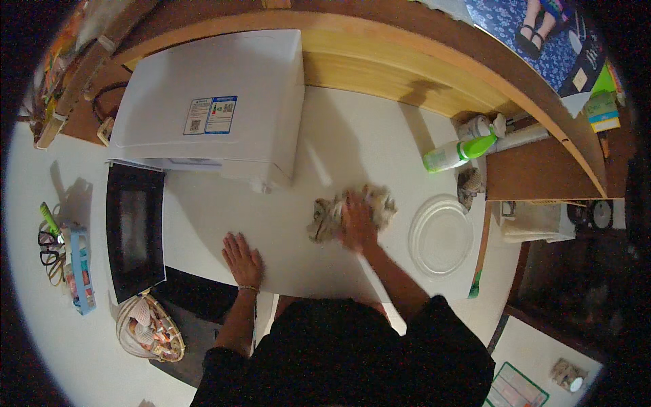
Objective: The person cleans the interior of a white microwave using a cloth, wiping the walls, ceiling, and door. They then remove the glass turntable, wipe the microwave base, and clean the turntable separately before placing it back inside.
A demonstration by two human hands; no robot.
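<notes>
My right hand [358,221] presses down on a crumpled, patterned cloth [325,221] lying on the white countertop [300,254]; the hand looks slightly blurred. Flat on the same surface, with its fingers spread, my left hand [243,260] holds nothing. To the right of the cloth lies a round glass plate [441,236]. A white spray bottle with a green top [450,154] is behind the plate. At the back left is a white microwave oven [218,86], its dark-windowed door [135,234] swung open.
A wicker basket [178,343] holds several items at the lower left. Glasses [49,249] and a blue holder [81,274] are on the far left wall. A dark, bunched object [469,184] lies behind the plate. A wooden shelf edge [407,33] arches along the back.
</notes>
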